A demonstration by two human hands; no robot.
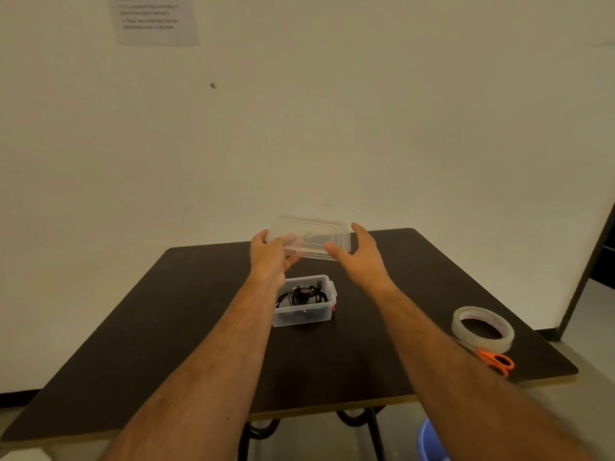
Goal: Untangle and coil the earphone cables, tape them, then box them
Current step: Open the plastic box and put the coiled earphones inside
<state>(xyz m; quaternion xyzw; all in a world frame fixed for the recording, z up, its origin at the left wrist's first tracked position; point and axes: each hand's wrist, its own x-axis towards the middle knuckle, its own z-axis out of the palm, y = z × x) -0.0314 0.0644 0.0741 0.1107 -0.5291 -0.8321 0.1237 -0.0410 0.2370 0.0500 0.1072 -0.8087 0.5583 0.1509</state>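
Note:
A small clear plastic box (301, 316) stands open in the middle of the dark table (166, 344). Black earphone cables (301, 294) lie coiled inside it. Above and behind the box, both hands hold the clear lid (311, 237) in the air. My left hand (269, 257) grips the lid's left end, with fingers showing through the plastic underneath. My right hand (361, 254) holds the right end, thumb on the near edge and fingers round the far side.
A roll of clear tape (482, 327) lies near the table's right edge, with orange-handled scissors (497, 361) just in front of it. A blue bin (431, 442) stands on the floor under the table's near right side. A wall runs behind the table.

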